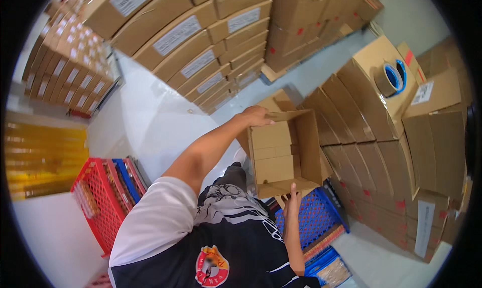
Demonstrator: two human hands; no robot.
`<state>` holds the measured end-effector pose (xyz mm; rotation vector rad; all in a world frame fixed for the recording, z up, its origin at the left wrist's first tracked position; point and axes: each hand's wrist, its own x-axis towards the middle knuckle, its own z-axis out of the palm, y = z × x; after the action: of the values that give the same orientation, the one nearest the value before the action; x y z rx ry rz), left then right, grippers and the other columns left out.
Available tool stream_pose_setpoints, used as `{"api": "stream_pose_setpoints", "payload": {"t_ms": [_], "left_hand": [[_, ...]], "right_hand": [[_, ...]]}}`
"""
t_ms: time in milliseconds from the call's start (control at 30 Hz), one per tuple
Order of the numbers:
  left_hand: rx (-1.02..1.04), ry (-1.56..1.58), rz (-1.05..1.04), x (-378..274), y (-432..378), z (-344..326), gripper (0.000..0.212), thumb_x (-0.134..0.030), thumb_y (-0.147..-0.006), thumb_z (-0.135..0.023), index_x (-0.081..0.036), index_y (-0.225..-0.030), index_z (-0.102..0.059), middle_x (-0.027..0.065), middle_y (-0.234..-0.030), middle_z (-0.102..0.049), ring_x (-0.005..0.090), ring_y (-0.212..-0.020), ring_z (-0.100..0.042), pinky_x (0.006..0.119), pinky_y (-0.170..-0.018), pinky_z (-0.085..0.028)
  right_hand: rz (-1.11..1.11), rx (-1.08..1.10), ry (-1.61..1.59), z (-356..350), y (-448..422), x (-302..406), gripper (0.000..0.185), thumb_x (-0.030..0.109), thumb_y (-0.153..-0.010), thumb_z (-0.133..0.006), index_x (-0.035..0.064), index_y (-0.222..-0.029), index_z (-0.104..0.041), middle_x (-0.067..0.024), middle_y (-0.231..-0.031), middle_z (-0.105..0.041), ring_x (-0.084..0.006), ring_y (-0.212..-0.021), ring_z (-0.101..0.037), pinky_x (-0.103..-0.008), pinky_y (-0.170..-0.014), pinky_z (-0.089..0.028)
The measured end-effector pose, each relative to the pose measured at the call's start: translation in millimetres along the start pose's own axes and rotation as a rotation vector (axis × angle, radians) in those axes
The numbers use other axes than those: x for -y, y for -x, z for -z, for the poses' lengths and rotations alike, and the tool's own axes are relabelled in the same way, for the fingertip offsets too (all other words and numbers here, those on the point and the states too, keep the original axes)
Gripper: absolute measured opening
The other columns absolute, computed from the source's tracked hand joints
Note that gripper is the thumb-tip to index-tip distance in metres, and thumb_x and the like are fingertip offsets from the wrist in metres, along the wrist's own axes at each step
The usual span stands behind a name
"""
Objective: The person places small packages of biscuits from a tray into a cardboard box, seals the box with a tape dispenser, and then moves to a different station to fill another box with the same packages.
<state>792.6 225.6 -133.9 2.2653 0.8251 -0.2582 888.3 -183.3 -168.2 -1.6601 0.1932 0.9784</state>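
Observation:
An open cardboard box (272, 169) is held out in front of my body, its inside facing up toward me and its flaps folded outward. My left hand (257, 116) grips the far rim at its left corner, fingers over the edge. On the near side, my right hand (292, 204) holds the rim, with one finger or thumb lying up along the wall. Nothing shows inside the box except the bottom flaps and a small dark spot near the lower left corner.
Stacked closed cartons (361, 111) rise on the right, topped by tape rolls (389, 79). Labelled cartons (177, 36) stand ahead. A red plastic crate (103, 197) is at left, a blue crate (320, 212) below the box. Yellow tape rolls (45, 158) are far left.

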Motion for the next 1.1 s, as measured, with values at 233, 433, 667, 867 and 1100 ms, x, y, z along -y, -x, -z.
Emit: {"api": "stream_pose_setpoints", "payload": {"t_ms": [233, 433, 667, 867, 1100], "left_hand": [[0.181, 0.482, -0.135, 125.1, 0.1, -11.5, 0.052, -0.051, -0.101, -0.057, -0.004, -0.112, -0.074, 0.0208, -0.112, -0.074, 0.0343, -0.104, -0.070, 0.044, -0.093, -0.053], [-0.169, 0.076, 0.695, 168.1, -28.2, -98.3, 0.055, -0.050, -0.100, -0.059, -0.008, -0.134, -0.065, 0.0247, -0.144, -0.057, 0.0376, -0.131, -0.058, 0.061, -0.099, -0.050], [-0.252, 0.052, 0.490, 202.1, -55.7, -138.0, 0.047, -0.031, -0.096, -0.052, -0.005, -0.134, -0.061, 0.0249, -0.139, -0.057, 0.0425, -0.125, -0.057, 0.069, -0.094, -0.048], [-0.475, 0.385, 0.397, 127.4, 2.7, -93.7, 0.064, -0.032, -0.095, -0.059, -0.006, -0.152, -0.045, 0.0270, -0.142, -0.057, 0.0450, -0.128, -0.057, 0.053, -0.107, -0.047], [-0.722, 0.682, 0.520, 82.9, 139.1, -114.3, 0.070, -0.035, -0.096, -0.064, -0.005, -0.155, -0.040, 0.0285, -0.151, -0.048, 0.0454, -0.142, -0.044, 0.052, -0.117, -0.038]], "right_hand": [[0.083, 0.160, -0.255, 81.7, -48.8, 15.3, 0.055, 0.011, -0.093, -0.066, 0.0032, -0.145, -0.048, -0.0125, -0.131, -0.064, -0.0269, -0.113, -0.066, -0.0402, -0.093, -0.056], [-0.258, -0.301, 0.242, 123.8, -102.1, -63.5, 0.038, 0.026, -0.102, -0.065, 0.0089, -0.134, -0.056, -0.0075, -0.098, -0.069, -0.0230, -0.089, -0.066, -0.0390, -0.070, -0.055], [-0.001, -0.026, -0.248, 164.8, -190.0, -136.3, 0.041, 0.033, -0.098, -0.061, 0.0041, -0.128, -0.064, -0.0194, -0.112, -0.068, -0.0332, -0.096, -0.063, -0.0454, -0.089, -0.054], [-0.073, -0.140, 0.186, 142.3, -99.5, -30.5, 0.053, 0.039, -0.097, -0.069, -0.0003, -0.133, -0.060, -0.0157, -0.124, -0.067, -0.0302, -0.101, -0.067, -0.0438, -0.080, -0.057], [0.038, 0.096, 0.397, 92.4, -96.2, 32.0, 0.053, 0.036, -0.097, -0.070, -0.0020, -0.132, -0.060, -0.0161, -0.122, -0.067, -0.0295, -0.099, -0.067, -0.0429, -0.080, -0.057]]}}
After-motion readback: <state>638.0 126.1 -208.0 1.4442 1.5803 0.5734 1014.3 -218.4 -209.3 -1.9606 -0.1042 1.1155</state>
